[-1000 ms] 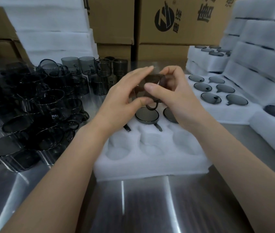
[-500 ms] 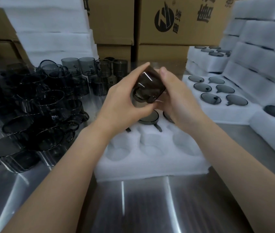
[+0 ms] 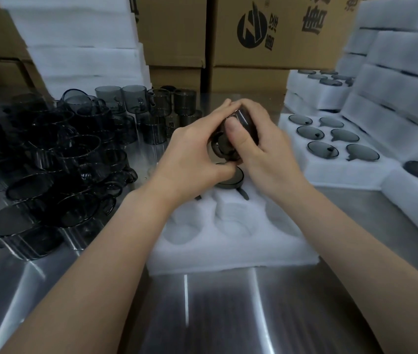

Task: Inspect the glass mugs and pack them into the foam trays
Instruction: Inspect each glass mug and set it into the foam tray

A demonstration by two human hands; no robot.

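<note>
Tilted smoky mug [image 3: 238, 139] above foam tray [image 3: 228, 241]

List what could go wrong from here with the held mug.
The mug is tilted between the left hand and right hand, above a packed mug in the foam tray; a slip could knock glass against glass. Loose mugs crowd the table to the left; a careless reach may topple some.

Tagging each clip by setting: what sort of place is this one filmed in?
Most likely a packing station in a glassware factory or warehouse: smoky grey glass mugs crowd a shiny steel bench, white foam trays with round pockets stand stacked, and printed brown cardboard cartons line the back.
</note>
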